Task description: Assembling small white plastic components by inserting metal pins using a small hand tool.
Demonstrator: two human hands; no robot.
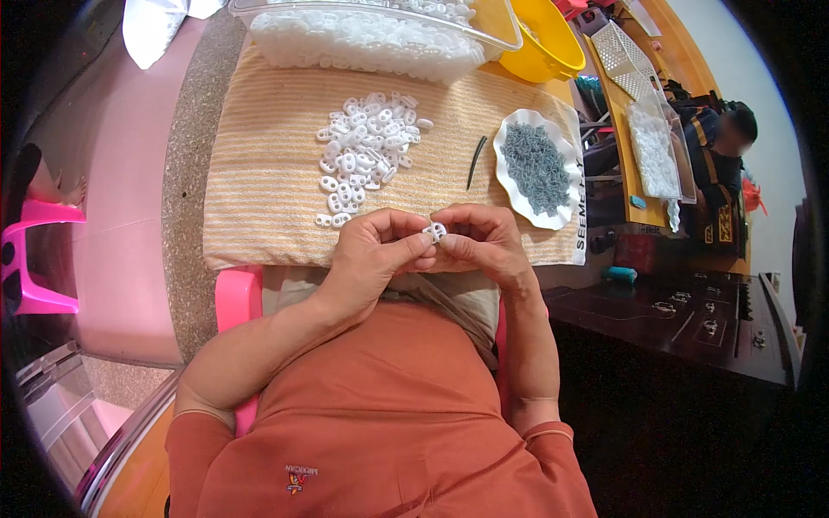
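In front of my body, at the near edge of the towel, both hands meet at one small white cord lock [435, 232] with two holes. My left hand [373, 255] is closed, pinching it between thumb and fingers from the left. From the right my right hand [485, 244] also pinches at it, fingers curled; whether something tiny is between its fingertips is hidden. Just beyond my left hand lies a loose heap of similar white cord locks [367, 142]. To the right stands a white scalloped plate [566, 207] filled with small grey springs [537, 168].
A striped yellow towel [259, 173] covers the table. A thin black stick [476, 162] lies left of the plate. At the back are a clear bin [371, 43] of white pieces and a yellow basin [561, 65]. Another person [721, 147] sits far right; a pink stool [43, 259] stands left.
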